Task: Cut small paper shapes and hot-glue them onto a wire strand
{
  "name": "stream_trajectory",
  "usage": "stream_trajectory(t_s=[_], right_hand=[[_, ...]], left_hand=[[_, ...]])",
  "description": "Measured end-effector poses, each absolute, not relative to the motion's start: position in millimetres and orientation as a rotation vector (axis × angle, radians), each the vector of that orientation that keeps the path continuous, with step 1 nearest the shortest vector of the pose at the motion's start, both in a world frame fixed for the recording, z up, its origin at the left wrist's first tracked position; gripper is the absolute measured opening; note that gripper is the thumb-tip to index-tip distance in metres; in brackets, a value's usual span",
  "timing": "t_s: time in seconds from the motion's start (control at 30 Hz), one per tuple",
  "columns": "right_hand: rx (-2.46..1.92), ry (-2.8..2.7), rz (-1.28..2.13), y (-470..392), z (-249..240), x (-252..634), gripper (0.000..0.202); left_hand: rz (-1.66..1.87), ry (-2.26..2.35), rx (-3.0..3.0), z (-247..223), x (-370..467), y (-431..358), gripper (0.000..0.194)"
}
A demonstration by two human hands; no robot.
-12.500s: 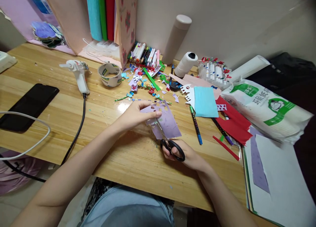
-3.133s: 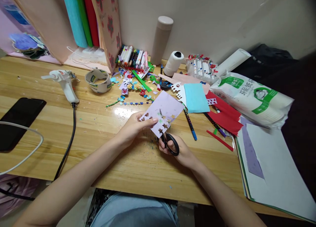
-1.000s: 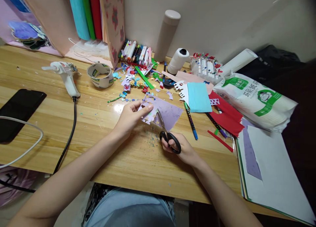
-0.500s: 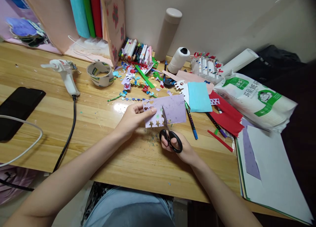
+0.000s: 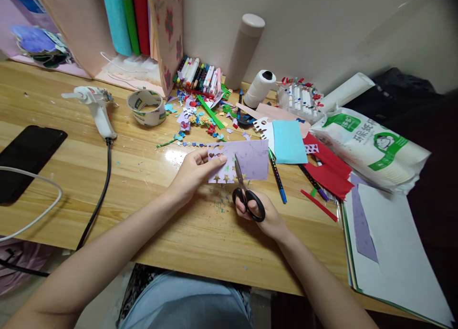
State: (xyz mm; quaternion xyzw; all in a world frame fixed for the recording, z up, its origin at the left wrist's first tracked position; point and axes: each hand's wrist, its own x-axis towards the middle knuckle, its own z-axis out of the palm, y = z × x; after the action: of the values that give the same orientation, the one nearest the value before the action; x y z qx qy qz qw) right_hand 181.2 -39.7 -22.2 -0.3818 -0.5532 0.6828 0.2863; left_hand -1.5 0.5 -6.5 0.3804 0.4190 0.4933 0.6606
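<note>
A sheet of purple paper point(image 5: 255, 161) is pinched at its left end by my left hand point(image 5: 195, 172), thumb on top. Star and heart shapes are punched out of its left part. My right hand point(image 5: 259, 214) grips black-handled scissors point(image 5: 239, 170) by the finger loops. The blades point up and away from me over the lower edge of the paper, near the punched stars. Whether the lower blade lies under the sheet I cannot make out. Tiny scraps are scattered on the wooden table point(image 5: 186, 243) below.
Colourful paper scraps point(image 5: 198, 117) and markers point(image 5: 202, 75) lie beyond the sheet. A glue gun point(image 5: 96, 110), tape roll point(image 5: 146, 108) and phone point(image 5: 28, 162) are on the left. Blue paper point(image 5: 289, 141), red paper point(image 5: 327, 169), a bag of paper cups point(image 5: 372, 143) and white sheets point(image 5: 390, 243) lie right.
The purple paper has tilted slightly, its right end a little lower, and shifted slightly against the scissors. Both hands keep their holds.
</note>
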Motion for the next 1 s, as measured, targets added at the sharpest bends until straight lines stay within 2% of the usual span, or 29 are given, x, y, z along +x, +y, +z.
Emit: stream_trajectory(t_s=[1.0], right_hand=[[-0.949,-1.654,1.993,-40.7,-25.4,187.6,0.054]], left_hand=[[1.159,1.128,1.061,0.9,-15.1,6.0,0.026]])
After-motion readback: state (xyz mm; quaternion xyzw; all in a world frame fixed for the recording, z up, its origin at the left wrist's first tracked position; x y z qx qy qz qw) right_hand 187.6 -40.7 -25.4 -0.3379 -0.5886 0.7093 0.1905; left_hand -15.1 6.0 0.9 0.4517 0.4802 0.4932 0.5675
